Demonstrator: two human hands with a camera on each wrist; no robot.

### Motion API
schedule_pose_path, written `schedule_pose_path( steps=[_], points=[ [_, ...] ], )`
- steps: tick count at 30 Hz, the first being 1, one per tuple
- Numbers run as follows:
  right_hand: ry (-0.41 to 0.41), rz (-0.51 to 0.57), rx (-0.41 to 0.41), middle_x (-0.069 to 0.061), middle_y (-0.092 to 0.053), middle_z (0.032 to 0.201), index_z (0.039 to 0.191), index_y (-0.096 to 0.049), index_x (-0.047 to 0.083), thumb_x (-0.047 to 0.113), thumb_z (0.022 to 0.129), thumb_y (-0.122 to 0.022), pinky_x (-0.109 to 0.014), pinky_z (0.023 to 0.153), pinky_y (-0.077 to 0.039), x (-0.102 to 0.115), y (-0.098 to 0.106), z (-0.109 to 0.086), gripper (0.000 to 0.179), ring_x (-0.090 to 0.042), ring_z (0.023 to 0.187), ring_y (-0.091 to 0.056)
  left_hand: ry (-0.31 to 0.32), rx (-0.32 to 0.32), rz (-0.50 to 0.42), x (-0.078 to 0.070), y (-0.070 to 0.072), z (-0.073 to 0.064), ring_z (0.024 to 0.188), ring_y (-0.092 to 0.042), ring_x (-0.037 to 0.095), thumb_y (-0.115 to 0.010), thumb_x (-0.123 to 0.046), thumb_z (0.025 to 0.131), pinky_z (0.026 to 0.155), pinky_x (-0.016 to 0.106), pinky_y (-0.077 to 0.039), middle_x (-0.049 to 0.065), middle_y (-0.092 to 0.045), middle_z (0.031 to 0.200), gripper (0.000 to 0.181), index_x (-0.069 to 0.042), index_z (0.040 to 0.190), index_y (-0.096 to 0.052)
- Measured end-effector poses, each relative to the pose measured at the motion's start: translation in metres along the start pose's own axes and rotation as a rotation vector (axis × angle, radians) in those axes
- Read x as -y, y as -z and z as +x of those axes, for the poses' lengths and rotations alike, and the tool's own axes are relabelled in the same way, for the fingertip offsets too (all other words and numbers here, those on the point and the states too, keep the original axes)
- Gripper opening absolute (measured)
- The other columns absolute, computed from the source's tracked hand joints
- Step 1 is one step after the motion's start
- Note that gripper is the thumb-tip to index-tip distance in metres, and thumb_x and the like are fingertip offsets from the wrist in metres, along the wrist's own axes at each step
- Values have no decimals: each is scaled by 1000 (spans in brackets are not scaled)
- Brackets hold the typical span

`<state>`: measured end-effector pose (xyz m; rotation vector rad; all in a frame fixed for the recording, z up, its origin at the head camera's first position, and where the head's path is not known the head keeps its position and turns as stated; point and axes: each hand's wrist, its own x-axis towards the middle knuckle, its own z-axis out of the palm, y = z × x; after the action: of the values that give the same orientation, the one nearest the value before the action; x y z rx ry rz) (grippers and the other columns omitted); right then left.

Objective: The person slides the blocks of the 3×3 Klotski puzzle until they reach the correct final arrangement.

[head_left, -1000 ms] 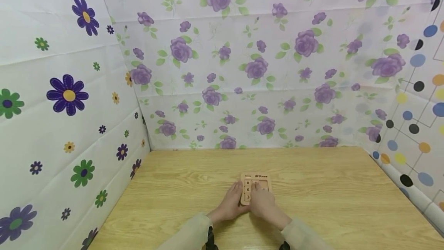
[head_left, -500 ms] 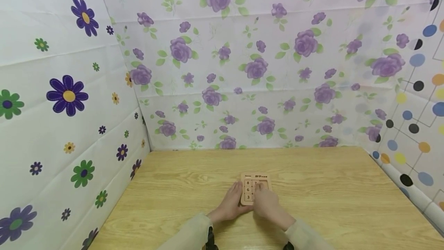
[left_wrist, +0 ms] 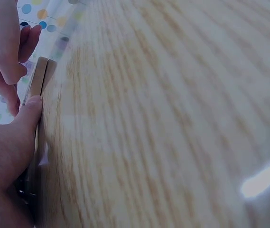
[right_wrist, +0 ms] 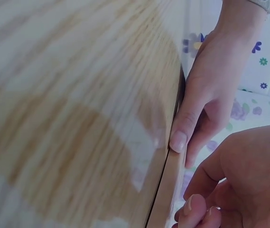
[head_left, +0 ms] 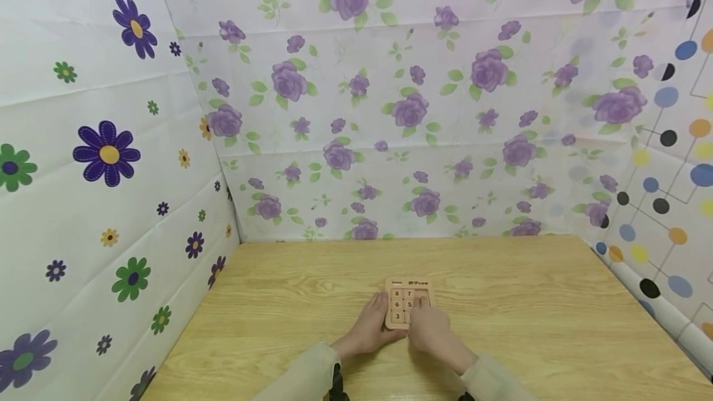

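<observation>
A wooden number slide puzzle lies flat on the table, its tiles marked 8, 7, 6, 5 and 3 showing. My left hand holds it, fingers along the left side and thumb against the near edge. That thumb presses the frame's side in the left wrist view. Over the puzzle's right part is my right hand, fingertips down at the tiles of the right columns and covering several of them. In the right wrist view its other fingers are loosely bent beside the puzzle's edge.
The wood-grain table extends around the puzzle on all sides. Behind it hangs a rose-patterned cloth. Flowered cloth stands along the left, and dotted cloth along the right.
My right hand has shifted a little to the right across the puzzle, uncovering the 7 and 5 tiles. The left hand keeps its hold, and the puzzle stays in place.
</observation>
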<state>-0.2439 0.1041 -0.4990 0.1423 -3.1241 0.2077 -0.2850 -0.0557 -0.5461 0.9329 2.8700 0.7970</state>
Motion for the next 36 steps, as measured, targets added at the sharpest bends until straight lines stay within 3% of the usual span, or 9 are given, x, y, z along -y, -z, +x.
schedule_pose_path(
  steps=[9,20,36],
  points=[
    [-10,-28,-4,-23,-58,120,128,-52,-11,22,84,-69,-23,40,-41,-1,1,-4,57,-14,52,-45,13,1,7,0,0,0,146,-20,43,-67,-49,86,120,53,-21,32,-20,155,102,14,148,-17],
    [-1,-16,4,-24,-54,132,133,-48,-10,16,84,-67,-19,38,-33,-3,-2,-3,59,-10,47,-39,23,12,-4,-1,0,-1,146,-19,43,-68,-48,86,120,53,-19,31,-18,156,101,14,148,-16],
    [-22,-37,3,-22,-53,133,136,-47,-8,21,89,-64,-22,38,-38,-7,-10,10,58,-11,49,-43,28,22,-14,-2,0,-1,147,-17,41,-67,-48,87,121,53,-17,30,-17,156,101,13,149,-15]
  ],
)
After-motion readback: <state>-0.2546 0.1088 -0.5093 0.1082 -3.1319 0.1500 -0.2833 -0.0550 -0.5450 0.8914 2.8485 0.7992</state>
